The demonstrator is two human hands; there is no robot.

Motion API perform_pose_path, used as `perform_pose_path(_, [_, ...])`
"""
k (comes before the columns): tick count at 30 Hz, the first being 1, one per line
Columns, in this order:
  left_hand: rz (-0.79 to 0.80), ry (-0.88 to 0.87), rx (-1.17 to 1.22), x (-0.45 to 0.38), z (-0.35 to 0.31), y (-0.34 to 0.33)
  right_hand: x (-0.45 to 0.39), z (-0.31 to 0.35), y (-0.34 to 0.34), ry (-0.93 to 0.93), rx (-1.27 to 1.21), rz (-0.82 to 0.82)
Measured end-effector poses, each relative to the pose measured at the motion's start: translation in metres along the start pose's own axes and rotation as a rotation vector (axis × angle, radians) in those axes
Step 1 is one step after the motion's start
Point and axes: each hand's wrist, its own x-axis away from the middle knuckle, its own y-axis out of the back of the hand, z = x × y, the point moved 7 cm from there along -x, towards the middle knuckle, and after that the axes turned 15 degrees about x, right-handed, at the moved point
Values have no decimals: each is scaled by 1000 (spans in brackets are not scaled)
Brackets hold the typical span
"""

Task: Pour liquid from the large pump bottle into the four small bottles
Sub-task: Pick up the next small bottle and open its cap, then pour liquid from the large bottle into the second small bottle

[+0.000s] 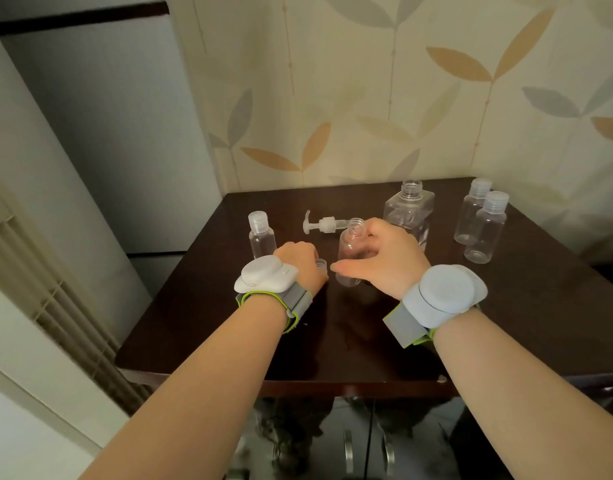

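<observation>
Presently we list one small clear plastic bottle (350,251), uncapped, upright mid-worktop (211,341), right hand (384,258) wrapped round its shoulder (light, slippery; hold the waist); left hand (298,261) pinching its cap (321,266).

A dark wooden table (332,341) stands against leaf-patterned wallpaper (367,98). Left of the table rises a white refrigerator (90,150); beneath its front edge, glass cabinet doors (350,445) with metal handles.
</observation>
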Motion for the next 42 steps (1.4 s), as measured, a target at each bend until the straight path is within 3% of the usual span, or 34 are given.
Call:
perform_pose_path(2, [12,6,-25,2,-2,-2,1,3,1,23,29,6])
perform_pose_path(5, [-111,-69,4,9,-13,13,1,3,2,19,38,12])
perform_pose_path(7, [-147,-151,300,17,-24,24,2,4,5,7,-12,20])
perform_pose_path(10, [-67,-178,673,23,-39,27,4,11,9,26,-42,14])
perform_pose_path(14, [-97,-184,564,18,-45,28,4,15,12,38,-7,-16])
perform_pose_path(19, [-105,-227,710,17,-49,29,1,8,19,21,-30,-35])
perform_pose_path(23, [30,-176,915,18,-53,23,0,3,22,1,-61,-22])
perform_pose_path(27, [-96,-191,926,16,-53,34,9,1,32,21,-120,-80])
perform_pose_path(32, [-280,-219,800,7,-47,43,19,-40,65,-195,-62,-463])
perform_pose_path(37, [-343,-232,664,-2,-47,38,1,-55,49,-361,74,-352])
perform_pose_path(42, [-323,-265,570,-17,-55,35,-14,-54,31,-369,87,-336])
